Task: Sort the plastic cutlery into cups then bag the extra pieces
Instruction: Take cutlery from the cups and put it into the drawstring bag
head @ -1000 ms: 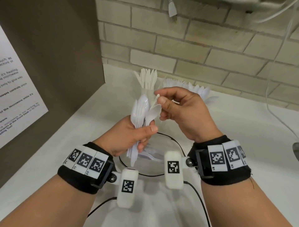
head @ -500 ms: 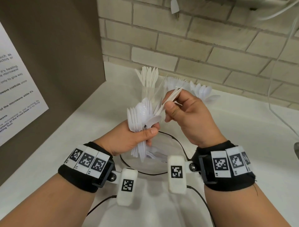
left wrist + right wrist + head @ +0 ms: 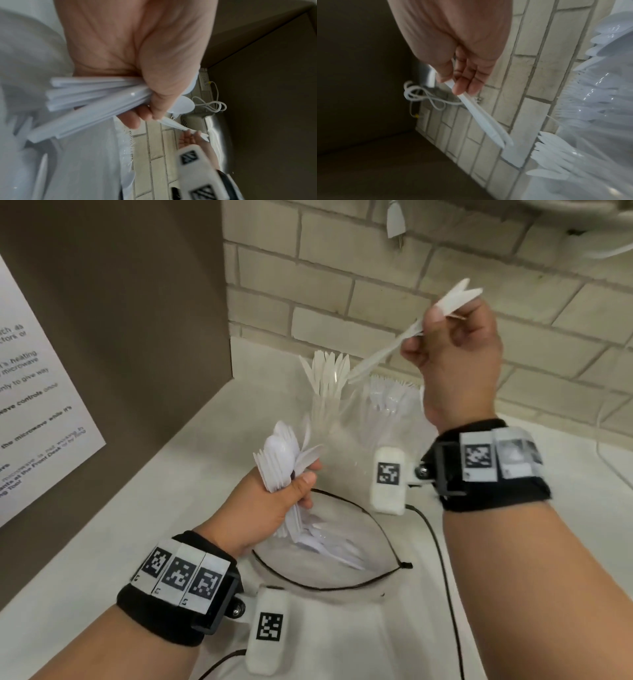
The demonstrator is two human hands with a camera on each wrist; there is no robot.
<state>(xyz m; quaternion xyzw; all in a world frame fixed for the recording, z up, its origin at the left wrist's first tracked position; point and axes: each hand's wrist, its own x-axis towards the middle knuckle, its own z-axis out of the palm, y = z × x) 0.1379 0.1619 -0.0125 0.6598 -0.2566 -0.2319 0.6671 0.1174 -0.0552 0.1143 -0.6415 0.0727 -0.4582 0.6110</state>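
My left hand point(image 3: 291, 491) grips a thick bundle of white plastic cutlery point(image 3: 279, 455) just above the clear bag point(image 3: 394, 571), which has a black rim and several loose pieces inside. In the left wrist view that hand point(image 3: 145, 115) has its fingers curled round the bundle's handles point(image 3: 89, 97). My right hand point(image 3: 430, 328) is raised to the upper right and pinches two white knives point(image 3: 383, 356), whose lower ends hang above the clear cup of knives point(image 3: 325, 385). In the right wrist view the hand point(image 3: 453, 83) holds the two knives point(image 3: 484, 119). A second clear cup holds forks point(image 3: 388, 402).
A brown panel with a white printed notice point(image 3: 37, 412) walls off the left side. A brick wall point(image 3: 342, 289) runs along the back, with a white plug point(image 3: 395, 220) hanging on it. A black cable point(image 3: 442, 556) and a white cable point(image 3: 606, 460) lie on the white counter point(image 3: 154, 508).
My right hand has pulled two knives out of the bundle in my left hand and lifted them up and to the right. The left hand has stayed low over the bag.
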